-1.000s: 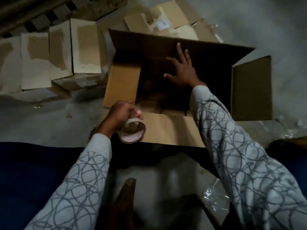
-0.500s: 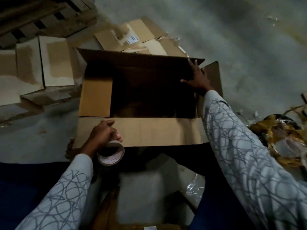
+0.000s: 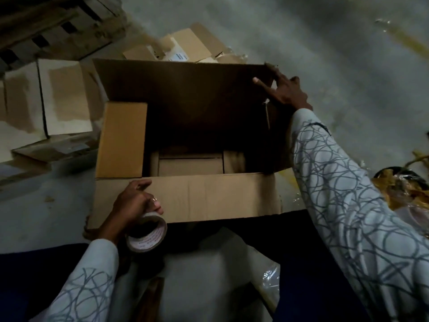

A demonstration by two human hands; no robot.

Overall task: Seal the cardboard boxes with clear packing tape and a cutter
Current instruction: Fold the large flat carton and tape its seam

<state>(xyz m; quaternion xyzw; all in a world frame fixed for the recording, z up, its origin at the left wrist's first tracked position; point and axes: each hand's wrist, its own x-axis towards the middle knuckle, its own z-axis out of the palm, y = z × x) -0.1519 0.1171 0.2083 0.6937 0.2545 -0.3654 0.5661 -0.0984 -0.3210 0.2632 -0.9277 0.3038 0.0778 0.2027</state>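
Note:
A large brown cardboard box stands open on the floor in front of me. Its far flap is upright, its left flap lies folded in, and its near flap lies flat toward me. Smaller cartons sit at the bottom inside. My left hand holds a roll of clear packing tape against the near flap's left end. My right hand grips the far flap's right corner, thumb on the inner face. No cutter is visible.
Flattened cardboard sheets lie on the floor to the left, more cartons behind the box, a wooden pallet at top left. Crumpled plastic wrap lies at right. A clear plastic bag lies near my knees.
My right hand moved from inside the box out to the far flap's right corner. The right side flap now stands folded up. My left hand with the tape stayed at the near flap.

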